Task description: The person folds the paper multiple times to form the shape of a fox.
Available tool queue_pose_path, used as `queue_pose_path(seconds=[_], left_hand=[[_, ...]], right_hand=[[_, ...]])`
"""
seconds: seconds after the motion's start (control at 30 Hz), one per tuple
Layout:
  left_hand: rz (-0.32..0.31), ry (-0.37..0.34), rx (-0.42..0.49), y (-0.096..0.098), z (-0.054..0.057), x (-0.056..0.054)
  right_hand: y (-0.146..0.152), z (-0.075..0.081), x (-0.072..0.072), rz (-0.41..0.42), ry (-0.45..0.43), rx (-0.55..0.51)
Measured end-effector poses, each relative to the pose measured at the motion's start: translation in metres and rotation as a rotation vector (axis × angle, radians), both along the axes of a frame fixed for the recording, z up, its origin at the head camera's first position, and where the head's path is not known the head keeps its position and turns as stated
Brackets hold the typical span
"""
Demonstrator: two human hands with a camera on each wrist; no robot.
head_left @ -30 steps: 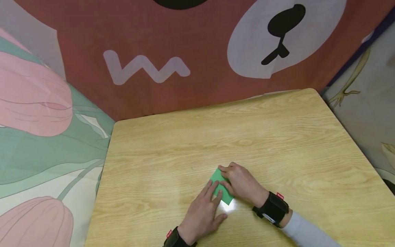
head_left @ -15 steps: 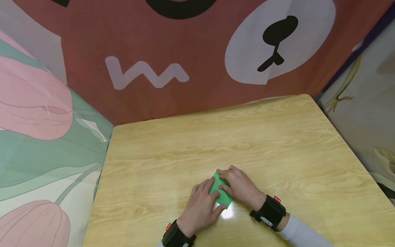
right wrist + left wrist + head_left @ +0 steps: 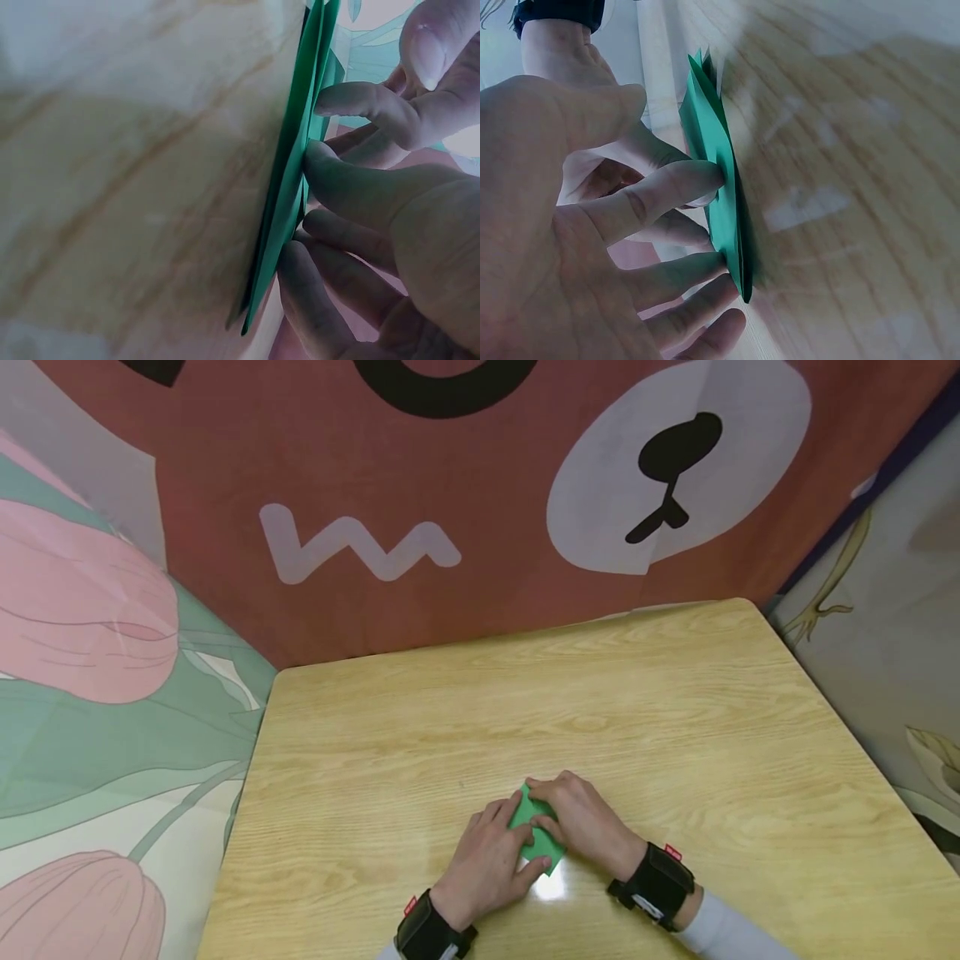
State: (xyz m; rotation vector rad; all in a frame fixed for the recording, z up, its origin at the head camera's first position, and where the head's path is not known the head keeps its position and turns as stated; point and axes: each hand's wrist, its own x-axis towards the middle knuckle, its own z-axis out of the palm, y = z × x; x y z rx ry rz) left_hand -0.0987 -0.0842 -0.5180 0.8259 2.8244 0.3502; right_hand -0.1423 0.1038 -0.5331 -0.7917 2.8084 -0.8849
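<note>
A sheet of green paper [image 3: 527,810], folded into layers, lies on the wooden table between both hands. My left hand [image 3: 483,868] rests its fingertips on the paper's left side, thumb near the lower corner. From the right, my right hand [image 3: 592,827] presses the paper with its thumb and bent fingers, the index at the far corner. In the left wrist view, the layers of the green paper [image 3: 709,124] stand slightly apart at one end. Fingertips touch the upper face of the green paper [image 3: 283,217] in the right wrist view. Both hands hide part of the sheet.
The wooden table [image 3: 375,735] reaches to a wall covering [image 3: 487,585] with a brown cartoon print at the back. A floral print [image 3: 97,735] hangs along the left side. Black wrist bands [image 3: 656,885] are worn on both wrists.
My left fingers have drawn together and bent slightly, with the thumb shifting to the paper's lower corner. The right hand stays at the upper right of the paper. The head view has tilted slightly.
</note>
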Motion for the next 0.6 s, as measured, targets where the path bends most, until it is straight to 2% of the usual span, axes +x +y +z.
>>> queue_pose_path(seconds=[0.23, 0.4, 0.6], left_hand=[[-0.004, -0.001, 0.016, -0.0005, 0.0006, -0.001], [-0.016, 0.02, 0.032, -0.0022, -0.0007, -0.0015], [-0.026, -0.024, 0.044, -0.0032, -0.0026, -0.0053]], right_hand=[[-0.0004, -0.001, -0.0001, 0.062, 0.125, 0.087], [-0.0009, 0.0018, -0.0006, 0.102, 0.136, 0.106], [-0.0009, 0.0039, -0.0003, 0.117, 0.161, 0.108]])
